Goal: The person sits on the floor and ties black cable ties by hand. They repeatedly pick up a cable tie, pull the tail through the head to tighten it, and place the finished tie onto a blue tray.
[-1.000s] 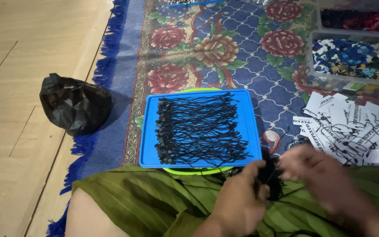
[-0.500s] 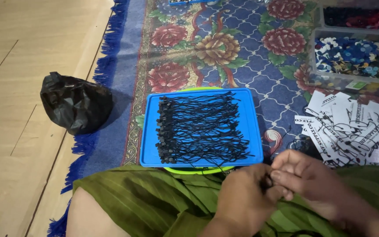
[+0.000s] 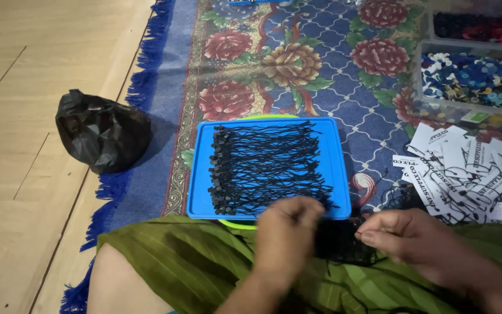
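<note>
My left hand point(image 3: 289, 232) and my right hand point(image 3: 405, 238) are close together over my lap, each gripping a bunch of thin black strings point(image 3: 338, 241) stretched between them. Just beyond my hands lies a blue tray point(image 3: 198, 197) covered with a row of black tag strings point(image 3: 262, 168), their small black ends lined up along the left side. A green cloth point(image 3: 175, 261) covers my lap under both hands.
A heap of white printed paper tags point(image 3: 466, 168) lies on the patterned carpet point(image 3: 297, 64) to the right. Behind it stand clear bins of coloured pieces point(image 3: 472, 75). A tied black plastic bag point(image 3: 103, 131) sits on the wooden floor at the left.
My hands have drawn apart, the left one moving left and the right one right, spreading the black string bunch between them.
</note>
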